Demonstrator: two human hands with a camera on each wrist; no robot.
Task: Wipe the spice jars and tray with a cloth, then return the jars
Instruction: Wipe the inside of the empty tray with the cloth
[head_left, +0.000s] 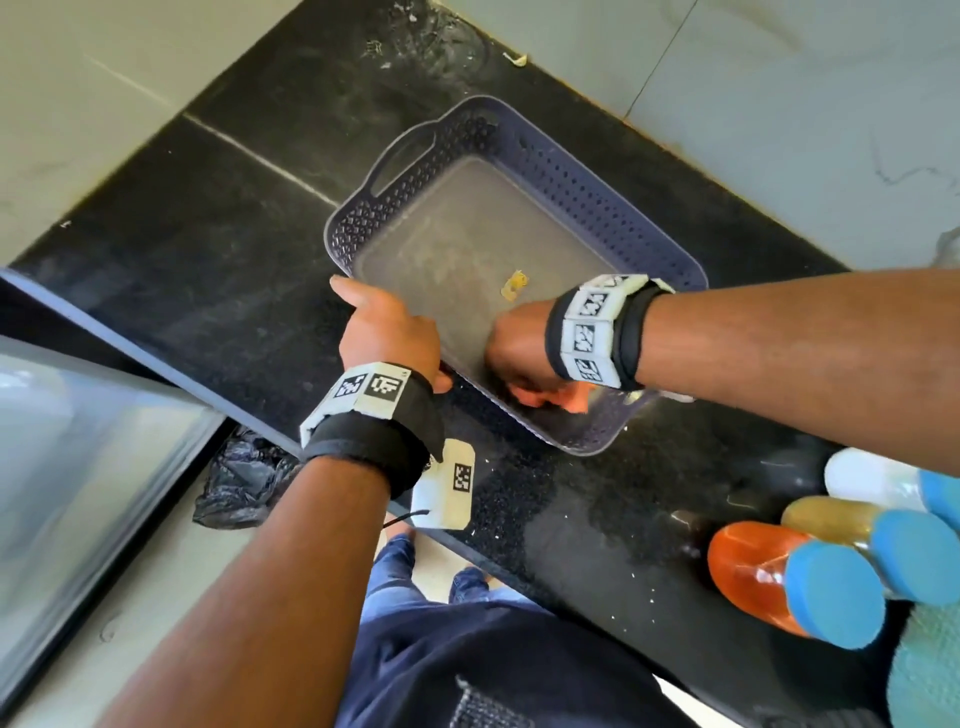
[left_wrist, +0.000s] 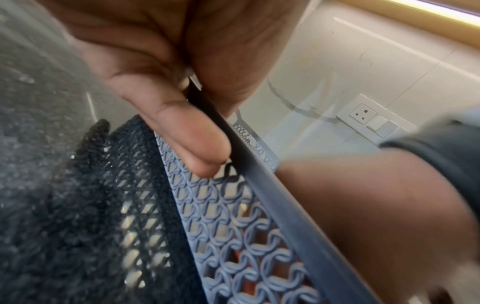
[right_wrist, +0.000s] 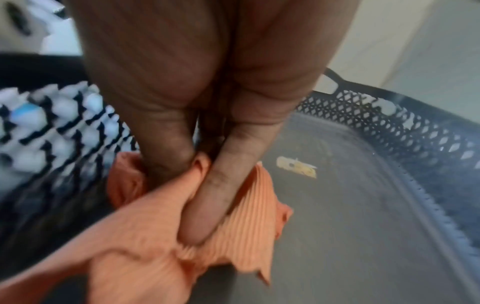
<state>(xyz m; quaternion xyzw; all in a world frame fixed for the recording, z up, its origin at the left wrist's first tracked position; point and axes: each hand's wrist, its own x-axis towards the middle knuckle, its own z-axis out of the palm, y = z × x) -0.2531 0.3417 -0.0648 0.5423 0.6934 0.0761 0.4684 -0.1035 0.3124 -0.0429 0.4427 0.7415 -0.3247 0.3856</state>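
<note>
A grey-blue perforated tray (head_left: 524, 140) sits on the black counter, with no jars in it. My left hand (head_left: 387, 332) grips its near-left rim (left_wrist: 259, 170), thumb inside and fingers outside. Inside the tray at its near end, my right hand (head_left: 519, 358) holds a bunched orange cloth (right_wrist: 233, 197) against the tray floor (right_wrist: 350, 226). A yellowish scrap (head_left: 514, 285) lies on the tray floor just beyond that hand. Three spice jars with blue lids lie at the right: an orange one (head_left: 748, 566), a yellow-brown one (head_left: 826, 517) and a white one (head_left: 872, 478).
The black counter (head_left: 234, 260) has white specks and smears at its far end. A teal cloth (head_left: 930, 670) lies at the lower right beside the jars. The counter's near edge drops to the floor, where a black plastic bag (head_left: 244, 483) sits. Tiled wall with a socket (left_wrist: 363, 114) stands behind.
</note>
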